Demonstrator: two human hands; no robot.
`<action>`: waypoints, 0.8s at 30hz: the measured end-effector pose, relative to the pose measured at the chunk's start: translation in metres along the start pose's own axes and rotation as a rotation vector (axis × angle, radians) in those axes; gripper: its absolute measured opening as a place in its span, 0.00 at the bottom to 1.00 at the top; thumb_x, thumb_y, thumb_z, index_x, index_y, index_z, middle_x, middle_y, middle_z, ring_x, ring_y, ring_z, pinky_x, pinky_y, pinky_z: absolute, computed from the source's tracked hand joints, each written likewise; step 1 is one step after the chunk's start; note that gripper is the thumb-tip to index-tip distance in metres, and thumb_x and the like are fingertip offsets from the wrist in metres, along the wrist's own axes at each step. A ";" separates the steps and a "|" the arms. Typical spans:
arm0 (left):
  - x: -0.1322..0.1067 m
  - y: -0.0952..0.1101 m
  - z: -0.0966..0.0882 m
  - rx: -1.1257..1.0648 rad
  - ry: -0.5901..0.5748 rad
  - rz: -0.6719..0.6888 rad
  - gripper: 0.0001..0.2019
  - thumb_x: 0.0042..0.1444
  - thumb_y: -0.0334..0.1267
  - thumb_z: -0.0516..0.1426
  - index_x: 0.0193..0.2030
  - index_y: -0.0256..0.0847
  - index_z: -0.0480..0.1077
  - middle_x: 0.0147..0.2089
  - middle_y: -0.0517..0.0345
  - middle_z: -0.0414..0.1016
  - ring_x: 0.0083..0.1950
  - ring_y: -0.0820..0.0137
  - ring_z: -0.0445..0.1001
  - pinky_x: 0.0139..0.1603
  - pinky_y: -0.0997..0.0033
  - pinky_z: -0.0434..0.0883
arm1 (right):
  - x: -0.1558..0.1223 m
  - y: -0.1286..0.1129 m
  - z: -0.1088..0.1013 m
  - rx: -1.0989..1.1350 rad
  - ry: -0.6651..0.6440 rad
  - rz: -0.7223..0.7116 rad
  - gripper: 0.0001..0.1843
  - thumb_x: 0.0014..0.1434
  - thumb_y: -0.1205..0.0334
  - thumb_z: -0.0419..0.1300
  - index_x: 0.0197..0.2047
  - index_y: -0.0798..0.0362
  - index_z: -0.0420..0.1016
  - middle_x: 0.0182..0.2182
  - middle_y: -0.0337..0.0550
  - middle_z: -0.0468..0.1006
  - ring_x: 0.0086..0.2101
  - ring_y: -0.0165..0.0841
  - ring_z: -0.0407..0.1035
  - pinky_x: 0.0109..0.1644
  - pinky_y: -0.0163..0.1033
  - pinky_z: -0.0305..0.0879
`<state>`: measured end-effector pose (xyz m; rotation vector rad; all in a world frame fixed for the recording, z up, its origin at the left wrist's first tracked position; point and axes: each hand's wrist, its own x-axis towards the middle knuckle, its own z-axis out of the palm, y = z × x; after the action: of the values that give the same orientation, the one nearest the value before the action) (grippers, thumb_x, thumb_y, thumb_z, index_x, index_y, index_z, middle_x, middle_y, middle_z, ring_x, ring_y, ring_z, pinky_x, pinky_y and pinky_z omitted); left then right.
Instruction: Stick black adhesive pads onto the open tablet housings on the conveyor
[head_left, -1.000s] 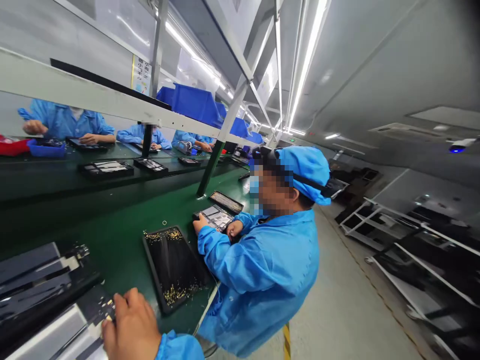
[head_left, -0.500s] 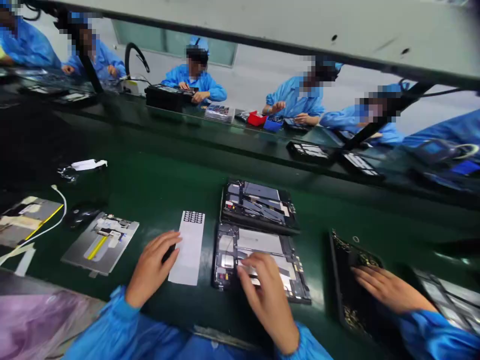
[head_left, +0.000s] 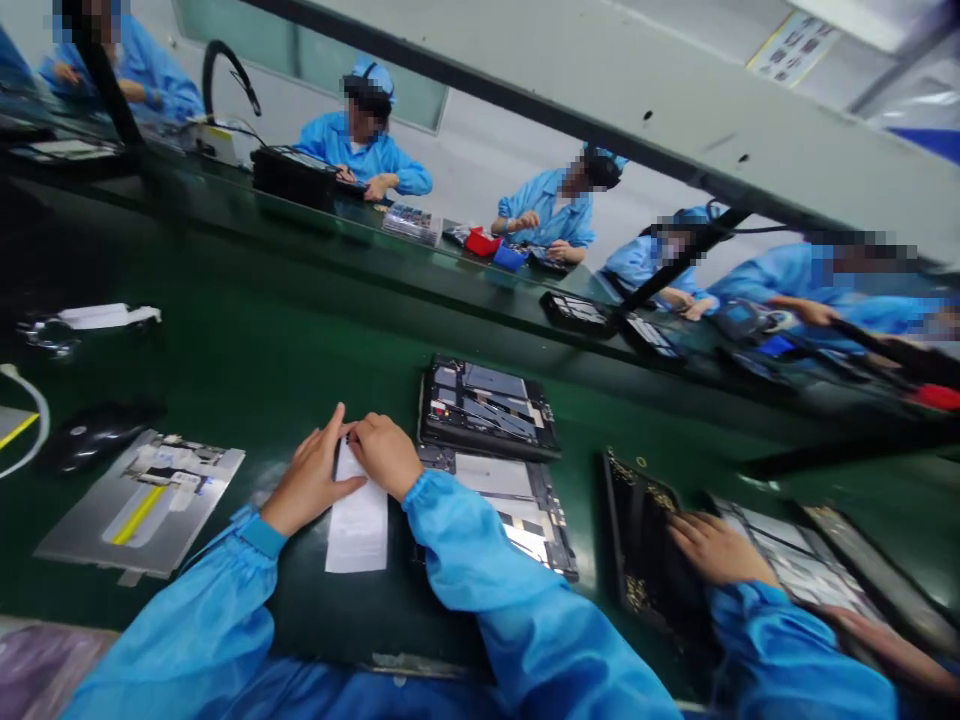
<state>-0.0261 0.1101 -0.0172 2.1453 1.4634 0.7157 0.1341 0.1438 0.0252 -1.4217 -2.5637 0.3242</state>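
Far left, a metal plate (head_left: 82, 530) lies flat; next, the left hand (head_left: 304, 485), thumb spread apart from its fingers over the paper strip (head_left: 357, 535). That strip lies on the green table (head_left: 225, 350), long axis running away from the wearer, its far end right under the fingers, both hands equally near. And the right hand (head_left: 386, 455), fingers bunched narrow; can't tell if they grip anything. Half a second ago it was over the nearer open tablet (head_left: 487, 475), to the right!
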 end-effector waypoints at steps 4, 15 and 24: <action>0.008 -0.010 0.002 -0.010 0.019 0.042 0.53 0.56 0.55 0.60 0.75 0.41 0.30 0.67 0.42 0.64 0.69 0.47 0.62 0.66 0.43 0.64 | 0.007 -0.001 -0.003 -0.042 -0.041 0.013 0.10 0.69 0.67 0.54 0.48 0.60 0.74 0.44 0.53 0.77 0.43 0.40 0.71 0.49 0.44 0.68; 0.001 0.008 -0.009 0.123 -0.015 0.024 0.41 0.61 0.65 0.51 0.75 0.51 0.44 0.77 0.51 0.44 0.76 0.48 0.47 0.74 0.40 0.51 | -0.183 0.054 -0.081 0.573 0.340 0.092 0.06 0.72 0.65 0.49 0.40 0.50 0.64 0.36 0.41 0.65 0.39 0.34 0.64 0.45 0.39 0.63; -0.044 0.136 0.032 -0.073 -0.039 0.378 0.08 0.67 0.39 0.55 0.51 0.48 0.71 0.56 0.58 0.72 0.61 0.62 0.68 0.64 0.57 0.67 | -0.257 0.045 -0.035 0.314 0.302 0.178 0.06 0.70 0.71 0.51 0.46 0.50 0.66 0.46 0.48 0.70 0.49 0.37 0.65 0.53 0.44 0.65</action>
<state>0.0775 0.0198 0.0350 2.3900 1.0026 0.8356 0.3135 -0.0486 0.0303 -1.4542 -2.0498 0.4751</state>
